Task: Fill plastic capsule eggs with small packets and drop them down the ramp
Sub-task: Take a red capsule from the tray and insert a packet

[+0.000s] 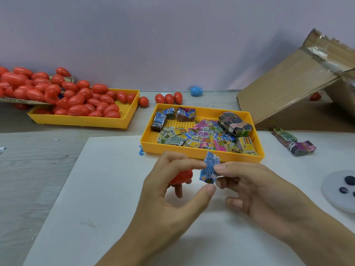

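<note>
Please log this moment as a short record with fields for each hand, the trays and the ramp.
left hand: grips red capsule egg, fingertips on blue packet
right hand: pinches blue packet
near yellow tray: loose and bundled packets
far yellow tray: heaped red eggs
cardboard ramp: right, slanted
blue egg: by wall

Soft, even light is filling the scene, casting faint shadows under the hands onto the white sheet [99, 189]. Glare is showing on the red eggs [76, 100]. Wide-angle distortion is bending the edges; fine detail is looking slightly soft.
</note>
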Motion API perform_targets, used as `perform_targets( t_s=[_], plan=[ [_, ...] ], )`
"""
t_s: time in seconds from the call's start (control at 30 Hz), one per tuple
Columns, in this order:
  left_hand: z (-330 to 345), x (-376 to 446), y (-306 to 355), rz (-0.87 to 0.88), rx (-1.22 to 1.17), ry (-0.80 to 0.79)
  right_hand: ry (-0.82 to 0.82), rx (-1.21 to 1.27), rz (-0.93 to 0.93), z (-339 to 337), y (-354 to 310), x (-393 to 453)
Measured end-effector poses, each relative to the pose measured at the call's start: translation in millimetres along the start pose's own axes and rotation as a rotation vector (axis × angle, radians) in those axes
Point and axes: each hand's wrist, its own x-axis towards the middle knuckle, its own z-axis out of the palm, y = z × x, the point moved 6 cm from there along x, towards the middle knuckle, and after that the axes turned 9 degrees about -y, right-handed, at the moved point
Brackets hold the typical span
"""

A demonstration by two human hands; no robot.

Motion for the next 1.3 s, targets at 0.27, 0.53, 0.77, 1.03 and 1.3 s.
perform_targets(
  t_s=[0.27,0.53,0.77,1.03,1.3],
  plan=[
    [-1.2,3.0,-0.7,0.022,0.011,0.034,-0.092,0.035,0.007,7.5,5.4,1.7],
    [-1.6,3.8,-10.1,-0.125,-0.171,-0.008,-0.141,0.030,0.010,10.3,5.4,-0.2],
    [-0.8,4.6,-21.6,-0.372,-0.569,-0.093,0.065,-0.278,-0.266,-1.1,-14.6,-3.1],
    [9.3,2.7,-17.9,-0.429,-0.721,-0.238,-0.094,-0.540,-0.389,18.5,-18.5,-11.0],
    [10.2,3.0,-21.0,-0.445,-0.714,-0.246,-0.079,-0.416,-0.401,16.1,-19.2,-9.8]
  ],
)
